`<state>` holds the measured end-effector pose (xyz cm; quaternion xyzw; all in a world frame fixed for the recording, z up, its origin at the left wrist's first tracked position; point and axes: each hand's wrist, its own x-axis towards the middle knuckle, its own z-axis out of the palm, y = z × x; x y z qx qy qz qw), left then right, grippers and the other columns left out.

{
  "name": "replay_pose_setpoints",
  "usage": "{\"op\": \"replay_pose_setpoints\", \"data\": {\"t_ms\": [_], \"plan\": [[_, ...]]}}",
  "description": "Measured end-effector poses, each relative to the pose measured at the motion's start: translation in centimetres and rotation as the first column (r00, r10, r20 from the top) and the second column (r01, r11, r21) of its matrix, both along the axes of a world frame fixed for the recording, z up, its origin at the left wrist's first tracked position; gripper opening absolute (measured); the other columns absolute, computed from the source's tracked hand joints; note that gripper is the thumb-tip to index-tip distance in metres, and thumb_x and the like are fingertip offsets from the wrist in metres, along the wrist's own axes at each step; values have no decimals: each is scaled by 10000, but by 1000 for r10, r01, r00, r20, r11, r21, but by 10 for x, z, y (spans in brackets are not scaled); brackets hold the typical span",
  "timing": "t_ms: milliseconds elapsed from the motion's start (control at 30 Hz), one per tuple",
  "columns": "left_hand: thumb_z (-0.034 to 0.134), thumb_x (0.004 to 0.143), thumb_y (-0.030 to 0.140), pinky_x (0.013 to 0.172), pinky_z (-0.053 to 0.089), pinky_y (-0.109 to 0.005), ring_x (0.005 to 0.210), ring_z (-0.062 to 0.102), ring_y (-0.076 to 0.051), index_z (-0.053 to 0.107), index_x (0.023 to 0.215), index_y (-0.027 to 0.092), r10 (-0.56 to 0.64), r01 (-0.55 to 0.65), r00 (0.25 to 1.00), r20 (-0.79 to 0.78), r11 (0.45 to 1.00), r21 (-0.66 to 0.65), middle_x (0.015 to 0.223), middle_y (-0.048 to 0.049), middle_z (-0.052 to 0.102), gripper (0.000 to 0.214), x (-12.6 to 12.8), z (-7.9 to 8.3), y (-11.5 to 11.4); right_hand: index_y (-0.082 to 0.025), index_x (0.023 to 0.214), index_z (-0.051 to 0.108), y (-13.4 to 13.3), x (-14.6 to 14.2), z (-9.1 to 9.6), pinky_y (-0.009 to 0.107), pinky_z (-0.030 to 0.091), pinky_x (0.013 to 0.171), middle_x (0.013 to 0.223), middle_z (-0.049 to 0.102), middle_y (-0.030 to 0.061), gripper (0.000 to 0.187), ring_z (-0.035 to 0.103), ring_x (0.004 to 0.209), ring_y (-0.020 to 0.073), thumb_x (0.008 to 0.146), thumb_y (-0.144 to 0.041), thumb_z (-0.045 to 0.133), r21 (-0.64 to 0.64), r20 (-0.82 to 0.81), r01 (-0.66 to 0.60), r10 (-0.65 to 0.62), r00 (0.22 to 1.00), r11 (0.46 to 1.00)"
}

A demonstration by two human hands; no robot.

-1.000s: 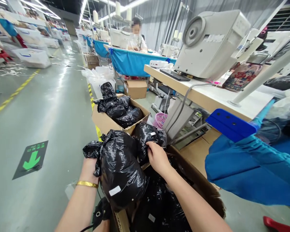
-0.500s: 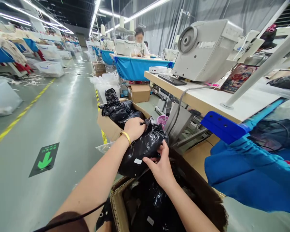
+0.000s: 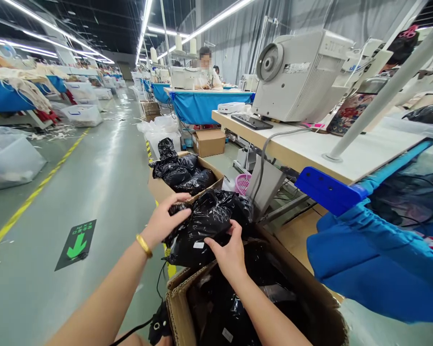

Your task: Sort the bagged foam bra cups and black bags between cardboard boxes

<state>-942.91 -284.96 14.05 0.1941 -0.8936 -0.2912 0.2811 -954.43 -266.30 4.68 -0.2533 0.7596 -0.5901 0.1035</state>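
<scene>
A full, shiny black plastic bag (image 3: 211, 226) with a small white label lies over the rear edge of an open cardboard box (image 3: 182, 307). My left hand (image 3: 168, 218), a gold bangle on its wrist, curves its fingers and thumb round a bulge at the bag's left end. Against the bag's lower right side, my right hand (image 3: 229, 250) grips the plastic between thumb and fingers. Under my right forearm, more black plastic with another white label fills part of the box.
Beyond stands a second cardboard box (image 3: 162, 188) holding several black bags. To the right is a sewing table (image 3: 274, 137) with a sewing machine (image 3: 292, 77) and a blue cloth sling (image 3: 368, 269). A person sits farther back. Yellow-marked floor (image 3: 104, 192) runs along the left.
My left hand has moved from the bag's gathered top down and left to its left end. The bag has tipped slightly lower, and my right hand keeps its place on it.
</scene>
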Motion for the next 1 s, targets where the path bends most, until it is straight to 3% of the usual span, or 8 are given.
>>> {"op": "replay_pose_setpoints", "data": {"t_ms": [167,333,433,533,767,867,933,1000], "plan": [[691,912,354,1090,502,-614,1288,596,-369,687,1325,211,-26,43,997,73,970,-237,1387,-153,671,437,-17,-17,36,-208,1339,448,-3,4,-5,484,492,1006,1261,628,138,779,601,1146,322,709,-485,814,-85,84,50,-42,996,995],[651,937,258,1065,518,-551,1204,582,-345,711,1272,191,-142,187,980,138,888,-420,1352,-141,675,347,-63,-16,61,-205,1417,394,13,-12,-17,439,535,881,1302,619,152,766,623,1103,299,808,-539,719,-113,116,62,-49,992,992],[651,919,217,944,569,-538,1107,593,-355,714,1237,181,-174,240,968,178,845,-478,1317,-155,678,325,-73,-29,77,-177,1466,367,32,-21,-31,433,562,823,1309,601,176,806,641,1026,289,812,-511,698,-66,151,57,-47,987,996],[628,930,200,880,581,-523,1058,603,-349,704,1227,182,-187,257,965,185,813,-522,1287,-157,687,308,-78,-44,84,-164,1515,348,49,-25,-40,426,577,839,1332,576,188,819,610,1161,311,834,-487,667,-53,136,41,-34,990,998],[625,958,217,959,569,-447,1142,637,-276,633,1288,236,-277,184,957,-87,811,-555,1277,-121,686,331,-67,-34,81,-216,1380,536,76,-18,-13,393,598,826,1185,632,128,446,646,1074,261,982,-415,558,-106,-64,21,-28,998,994],[543,1019,199,1050,530,-444,1173,640,-230,617,1252,258,-197,51,898,-393,935,-351,1233,-89,686,252,-52,-16,93,-292,1400,551,81,-7,13,366,614,815,1200,632,96,383,657,1059,240,1017,-316,555,-171,-256,-126,80,963,977],[543,1036,276,1015,558,-418,1115,670,-216,646,1176,272,20,29,840,-543,996,81,1164,-56,709,174,-47,-5,108,-353,1528,439,77,1,30,350,631,804,1397,556,110,596,631,1183,260,973,-278,645,-200,-354,-265,182,917,943],[554,1029,412,913,611,-371,1024,708,-211,663,1127,276,205,122,840,-502,831,543,1121,-38,738,200,-46,5,122,-385,1604,335,70,6,43,391,626,924,1550,438,118,797,548,1350,293,916,-230,706,-191,-427,-377,270,863,906]]}}
